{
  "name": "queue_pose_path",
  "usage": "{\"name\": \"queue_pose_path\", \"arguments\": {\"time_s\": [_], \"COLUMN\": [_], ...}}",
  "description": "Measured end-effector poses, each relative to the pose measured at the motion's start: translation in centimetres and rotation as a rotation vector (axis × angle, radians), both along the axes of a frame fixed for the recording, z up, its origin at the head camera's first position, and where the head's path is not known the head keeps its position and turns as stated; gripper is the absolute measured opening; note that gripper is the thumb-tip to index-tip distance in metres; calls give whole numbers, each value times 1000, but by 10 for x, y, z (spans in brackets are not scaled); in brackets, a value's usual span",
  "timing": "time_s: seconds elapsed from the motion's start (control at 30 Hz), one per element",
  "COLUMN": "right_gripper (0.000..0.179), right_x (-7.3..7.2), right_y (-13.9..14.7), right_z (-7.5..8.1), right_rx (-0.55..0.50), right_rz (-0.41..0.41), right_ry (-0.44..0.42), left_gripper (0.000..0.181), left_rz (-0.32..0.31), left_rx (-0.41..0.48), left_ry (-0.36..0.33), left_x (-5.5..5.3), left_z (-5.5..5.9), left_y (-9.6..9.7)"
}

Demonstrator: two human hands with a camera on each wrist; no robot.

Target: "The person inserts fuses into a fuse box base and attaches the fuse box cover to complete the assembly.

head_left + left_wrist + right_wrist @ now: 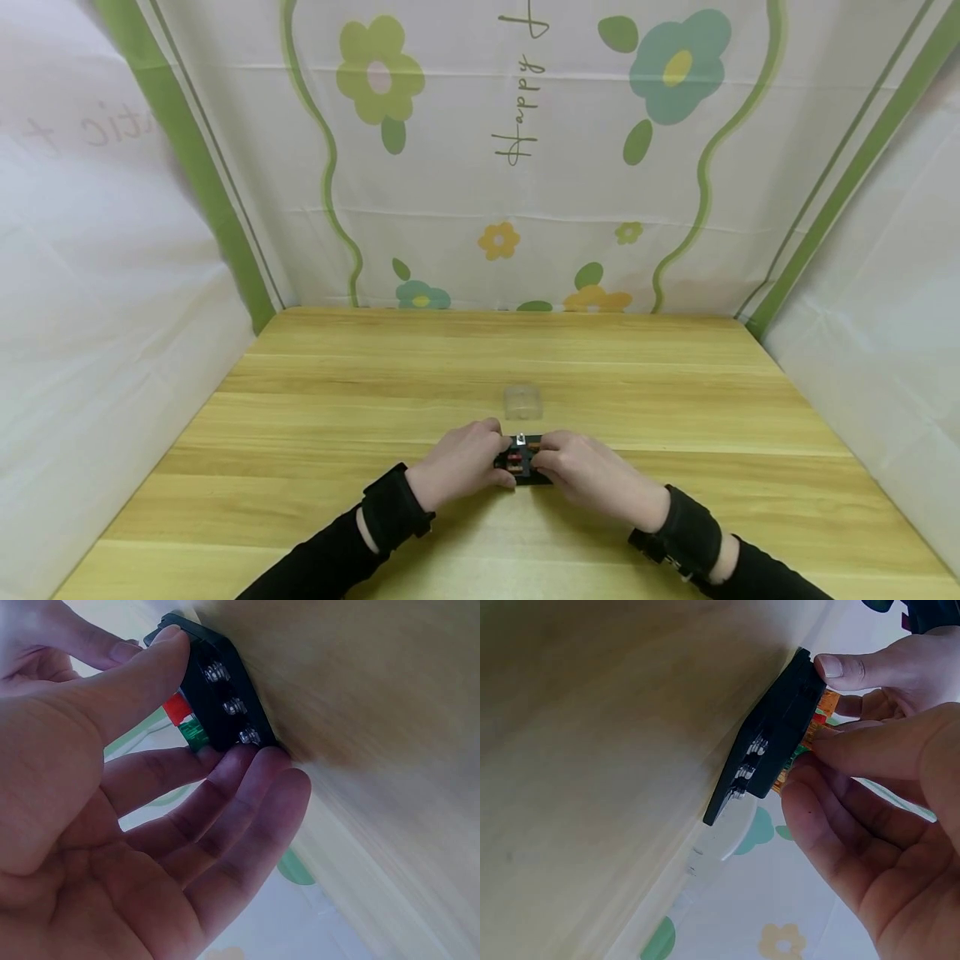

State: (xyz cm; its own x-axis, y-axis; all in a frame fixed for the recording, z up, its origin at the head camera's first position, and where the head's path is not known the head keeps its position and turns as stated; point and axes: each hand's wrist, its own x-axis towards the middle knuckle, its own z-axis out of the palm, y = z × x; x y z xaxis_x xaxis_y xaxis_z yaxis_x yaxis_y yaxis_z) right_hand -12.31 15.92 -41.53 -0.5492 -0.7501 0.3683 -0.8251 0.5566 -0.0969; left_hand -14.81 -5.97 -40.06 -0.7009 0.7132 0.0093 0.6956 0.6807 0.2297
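A black fuse block (534, 479) lies on the table between the two hands, with colored blade fuses along its top. In the left wrist view, a red fuse (178, 709) and a green fuse (194, 733) stand out from it, beside a row of screw terminals (234, 706). My left hand (461, 462) grips the block's left end, thumb at the near side and fingers at the far side. The right hand (592, 475) has its thumb and fingertips pinched at a fuse on the block's right part; fingers partly hide that fuse in the right wrist view.
A clear plastic cover (522, 402) lies on the wooden table (360, 375) just behind the block. White printed cloth (450, 183) hangs at the table's back edge and along both sides.
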Motion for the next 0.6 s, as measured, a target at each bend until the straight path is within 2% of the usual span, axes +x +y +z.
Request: {"name": "queue_pose_path", "arguments": {"time_s": [0.6], "right_gripper": [12], "right_x": [-1], "right_y": [-2], "right_z": [1], "right_rx": [9], "right_rz": [2], "right_ry": [-37], "left_gripper": [29], "left_rz": [-4], "left_rx": [11], "left_ry": [11], "left_x": [0], "left_z": [-1], "left_y": [-1]}}
